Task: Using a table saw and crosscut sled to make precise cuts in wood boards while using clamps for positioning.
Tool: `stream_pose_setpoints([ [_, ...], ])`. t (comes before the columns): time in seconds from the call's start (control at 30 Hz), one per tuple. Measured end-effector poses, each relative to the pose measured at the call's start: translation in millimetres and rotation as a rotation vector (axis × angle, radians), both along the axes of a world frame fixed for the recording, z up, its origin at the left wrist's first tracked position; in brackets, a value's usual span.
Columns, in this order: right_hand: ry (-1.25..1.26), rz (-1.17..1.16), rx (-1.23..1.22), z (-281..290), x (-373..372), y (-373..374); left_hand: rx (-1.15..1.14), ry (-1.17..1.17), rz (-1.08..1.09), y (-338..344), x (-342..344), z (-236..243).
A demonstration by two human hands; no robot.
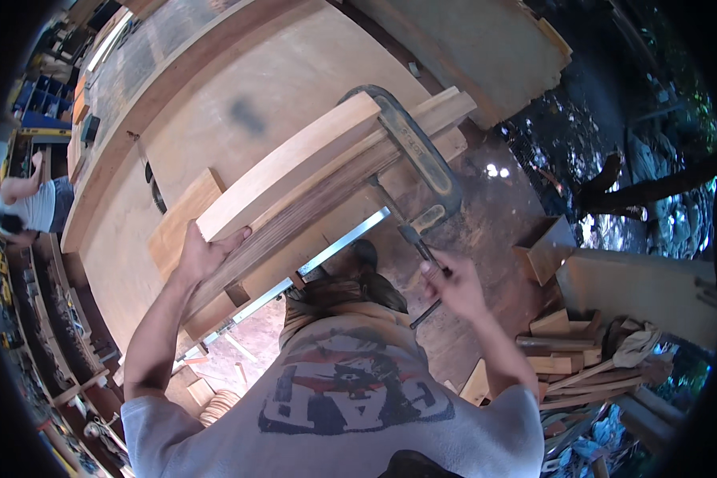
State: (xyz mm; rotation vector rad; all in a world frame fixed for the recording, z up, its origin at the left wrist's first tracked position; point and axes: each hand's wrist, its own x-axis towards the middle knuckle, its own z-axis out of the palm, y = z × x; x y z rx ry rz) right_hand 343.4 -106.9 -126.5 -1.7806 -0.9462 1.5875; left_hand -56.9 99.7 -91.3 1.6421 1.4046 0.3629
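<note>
A large dark C-clamp [425, 158] grips the right part of a stack of wood, with a pale curved board [291, 163] along its far side and darker strips [311, 195] nearer me. My left hand [207, 253] holds the left end of the pale board, its thumb over the near side and its other fingers partly hidden. Around the clamp's screw handle [424, 253], below the frame of the clamp, my right hand [454, 285] is closed. A long metal bar clamp [338, 243] runs slantwise between the wood and my body.
Under the stack lies a broad plywood panel [295, 88] with a curved raised edge. A short wood piece [187, 215] sits behind my left hand. Wood offcuts [566, 350] are piled on the right. At far left, another person [36, 203] stands near shelves [48, 311].
</note>
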Motion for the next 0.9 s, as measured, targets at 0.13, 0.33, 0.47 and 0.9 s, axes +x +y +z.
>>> stream_pose_setpoints([
  [0.13,-0.849,0.436,0.493,27,-20,-30,0.047,0.029,0.003,0,-2,-3],
  [0.33,-0.903,0.669,0.683,33,-22,-31,0.014,0.05,0.007,1,-1,3],
  [0.47,-0.92,0.4,0.765,-10,-11,-34,-0.026,0.03,-0.026,2,4,7],
  [0.9,0.666,-0.299,0.347,-77,23,-58,0.028,0.011,-0.033,-2,2,3],
])
